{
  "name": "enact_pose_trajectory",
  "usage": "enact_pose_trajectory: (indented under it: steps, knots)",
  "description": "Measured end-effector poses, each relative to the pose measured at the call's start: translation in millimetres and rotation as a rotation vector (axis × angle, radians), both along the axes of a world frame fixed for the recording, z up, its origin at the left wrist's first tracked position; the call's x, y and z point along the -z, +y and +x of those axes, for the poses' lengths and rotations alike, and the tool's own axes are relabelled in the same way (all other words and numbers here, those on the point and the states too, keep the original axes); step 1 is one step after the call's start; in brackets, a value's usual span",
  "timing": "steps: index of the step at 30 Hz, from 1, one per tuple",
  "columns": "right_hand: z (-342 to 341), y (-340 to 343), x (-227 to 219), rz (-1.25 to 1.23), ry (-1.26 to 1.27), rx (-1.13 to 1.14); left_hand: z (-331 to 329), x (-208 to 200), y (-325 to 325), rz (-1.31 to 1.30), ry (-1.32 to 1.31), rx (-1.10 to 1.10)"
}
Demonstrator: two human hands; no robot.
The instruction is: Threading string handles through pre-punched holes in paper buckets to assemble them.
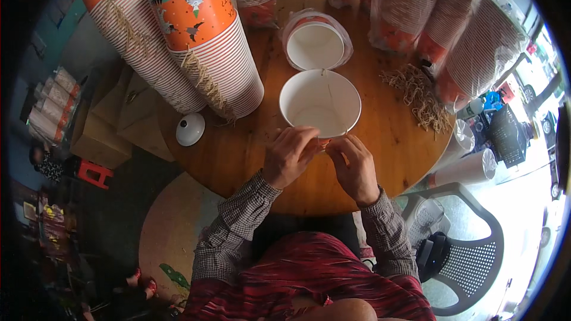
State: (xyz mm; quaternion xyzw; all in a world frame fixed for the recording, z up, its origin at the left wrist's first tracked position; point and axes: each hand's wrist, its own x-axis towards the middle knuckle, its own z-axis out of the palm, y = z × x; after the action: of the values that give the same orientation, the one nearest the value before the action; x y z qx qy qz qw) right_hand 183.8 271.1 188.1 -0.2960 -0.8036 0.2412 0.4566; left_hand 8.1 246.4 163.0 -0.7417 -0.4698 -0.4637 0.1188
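My left grip (291, 156) and right grip (358, 169) meet at the near side of the white tub (318, 102), fingers curled in and tips close together; I cannot tell whether they close on anything, as the tips hide what is there. The tub stands upright on the tabletop (395, 157), mouth up, straight before me. A thin cord (330, 88) shows inside it, below the far rim.

Just behind the tub is a plastic-wrapped tub (315, 46), so little room lies that way. To the right, bare wood runs as far as the cord pile (421, 98), with wrapped stacks (479, 50) beyond it near the edge. To the left, a narrower bare strip separates the tub from the front tub stack (229, 62); a white lid (190, 129) sits close to the left edge. Under my wrists, open wood reaches to the curved near edge, and my lap comes close below it. Past the right edge, a grey chair (492, 244) stands on the floor.
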Motion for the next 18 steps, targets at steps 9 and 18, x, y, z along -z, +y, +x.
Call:
enact_pose_trajectory:
  steps: [9,18]
  knots:
    - [-4,-4,-2,-0.013,-0.018,-0.006,4,-3,-1,0.031,0.006,-0.034]
    - [2,-5,5,0.091,-0.052,0.041,0,-1,8,0.022,0.020,0.034]
